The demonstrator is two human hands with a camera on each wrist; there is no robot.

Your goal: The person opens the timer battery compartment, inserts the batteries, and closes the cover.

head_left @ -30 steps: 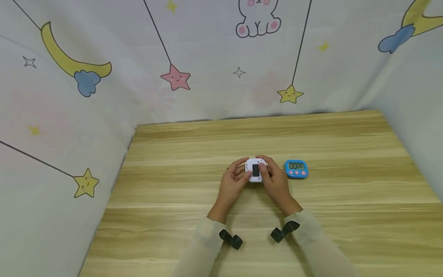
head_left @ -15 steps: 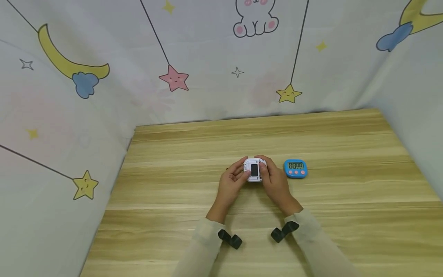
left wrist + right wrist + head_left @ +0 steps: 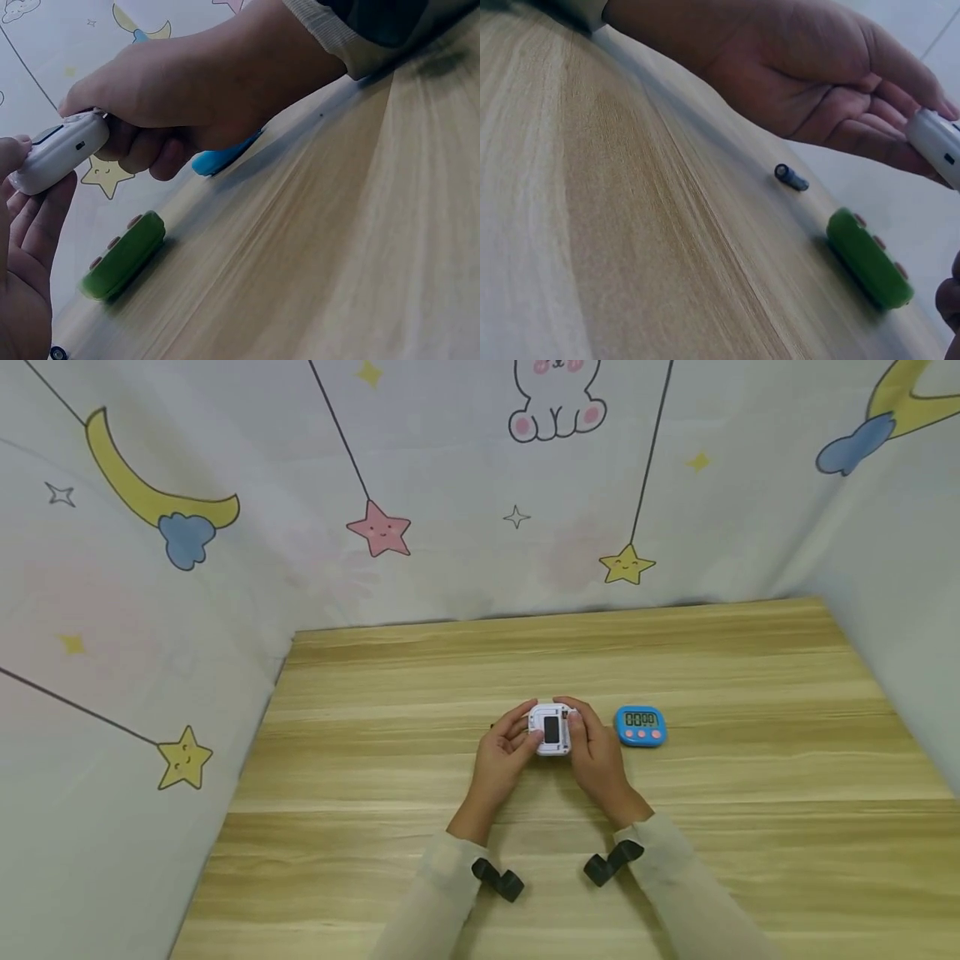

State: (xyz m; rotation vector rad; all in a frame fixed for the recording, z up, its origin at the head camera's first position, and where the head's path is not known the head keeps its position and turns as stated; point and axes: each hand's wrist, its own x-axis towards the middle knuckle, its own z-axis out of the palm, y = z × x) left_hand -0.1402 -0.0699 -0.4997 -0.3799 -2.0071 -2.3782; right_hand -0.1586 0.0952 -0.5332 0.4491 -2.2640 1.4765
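Both hands hold a white digital timer [image 3: 551, 729] above the table, back side up, a dark rectangle in its middle. My left hand [image 3: 504, 762] grips its left side, thumb on the back, fingers round the edge. My right hand [image 3: 600, 767] holds the right side, with the thumb beside a narrow open recess that has a small reddish spot at its top. Whether a battery lies in it is too small to tell. In the left wrist view, a green timer [image 3: 124, 259] lies below the hands; they hide it in the head view.
A blue timer [image 3: 641, 727] reading 00:00 lies to the right of my right hand. A small dark battery [image 3: 791, 177] lies on the wood-grain table [image 3: 375, 843], beyond my left hand. A printed cloth [image 3: 450, 568] stands along the back edge.
My right thumb has shifted to the right across the white timer's back, and the recess along its right side now shows. The left hand keeps its grip; the blue timer has not moved.
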